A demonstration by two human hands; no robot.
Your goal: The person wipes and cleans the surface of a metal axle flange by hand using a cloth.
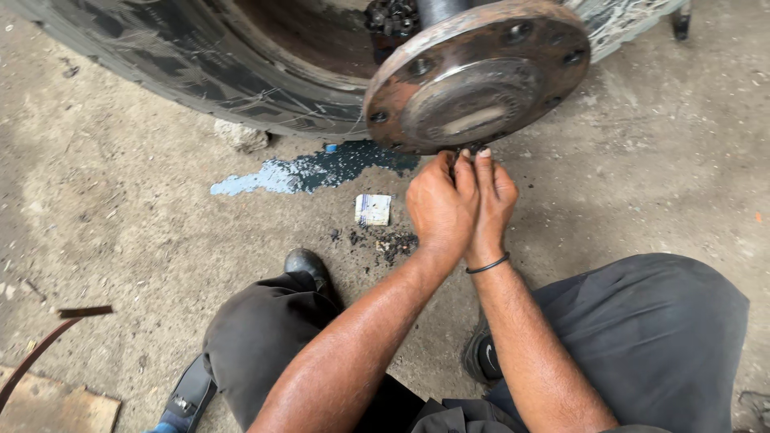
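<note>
A rusty round hub flange (478, 72) with several bolt holes sticks out from a large truck tyre (200, 64). Both hands are pressed together at the flange's lower rim. My left hand (437, 207) and my right hand (492, 200) pinch a small dark part (473, 148) right at that rim; the part is mostly hidden by the fingertips. A black band circles my right wrist.
A wet dark puddle (321, 168) spreads on the concrete floor under the tyre. A small white packet (373, 209) and black grime (393, 243) lie below it. A stone chock (241, 136) sits under the tyre. My knees and shoes fill the lower frame. A metal strip (48, 341) lies at left.
</note>
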